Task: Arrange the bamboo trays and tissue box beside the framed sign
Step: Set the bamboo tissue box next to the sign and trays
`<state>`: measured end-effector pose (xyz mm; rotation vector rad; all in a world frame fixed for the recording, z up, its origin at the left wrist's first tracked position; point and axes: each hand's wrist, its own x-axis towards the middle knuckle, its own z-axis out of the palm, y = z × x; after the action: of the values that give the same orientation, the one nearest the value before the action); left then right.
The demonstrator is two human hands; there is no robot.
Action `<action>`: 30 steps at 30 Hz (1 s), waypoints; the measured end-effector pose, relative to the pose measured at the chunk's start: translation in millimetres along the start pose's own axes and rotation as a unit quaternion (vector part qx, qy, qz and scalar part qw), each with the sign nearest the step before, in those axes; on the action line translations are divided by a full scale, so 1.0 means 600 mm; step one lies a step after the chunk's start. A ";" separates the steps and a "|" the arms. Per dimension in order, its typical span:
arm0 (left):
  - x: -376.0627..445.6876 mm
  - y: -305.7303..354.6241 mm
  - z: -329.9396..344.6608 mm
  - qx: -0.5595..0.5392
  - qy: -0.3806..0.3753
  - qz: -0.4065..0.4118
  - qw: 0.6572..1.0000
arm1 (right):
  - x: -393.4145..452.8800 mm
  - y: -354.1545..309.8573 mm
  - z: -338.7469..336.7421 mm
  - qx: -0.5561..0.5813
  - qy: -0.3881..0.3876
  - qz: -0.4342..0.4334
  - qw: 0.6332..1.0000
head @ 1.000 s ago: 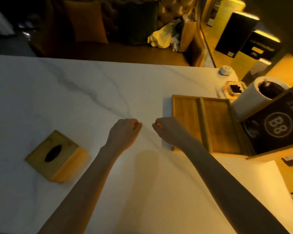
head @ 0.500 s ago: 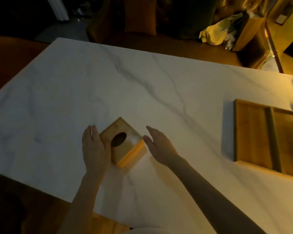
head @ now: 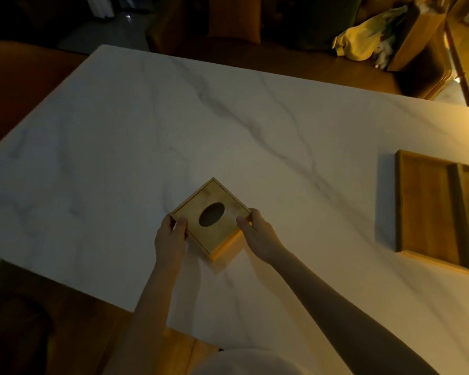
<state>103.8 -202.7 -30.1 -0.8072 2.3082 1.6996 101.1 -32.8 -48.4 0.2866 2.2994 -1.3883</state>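
A square bamboo tissue box (head: 210, 203) with an oval hole in its top sits turned like a diamond on the white marble table (head: 173, 136). My left hand (head: 171, 239) grips its left corner, thumb on top. My right hand (head: 257, 236) grips its right corner the same way. At the right edge of the view lie the bamboo trays (head: 428, 209), one set inside the other, partly cut off by the frame. The framed sign is out of view.
The table's left edge and near-left corner are close to the box, with dark floor and a brown seat beyond. Behind the table stand a dark sofa with cushions and a yellow bag (head: 363, 41).
My view swung left from the trays and sign to the tissue box. Both hands went from loose fists near the trays to open beside the box, and now hold its two corners.
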 end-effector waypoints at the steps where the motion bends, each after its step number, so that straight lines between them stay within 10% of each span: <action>1: -0.003 0.002 0.002 0.005 0.002 0.005 1.000 | -0.002 0.000 -0.003 0.002 0.004 0.000 1.000; 30: -0.330 0.140 0.444 -0.002 -0.257 0.218 0.941 | -0.348 0.244 -0.438 0.081 0.367 -0.018 0.927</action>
<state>179.2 125.0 35.5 0.1730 2.1932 1.7923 274.6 277.6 38.8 0.9622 2.7632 -1.6951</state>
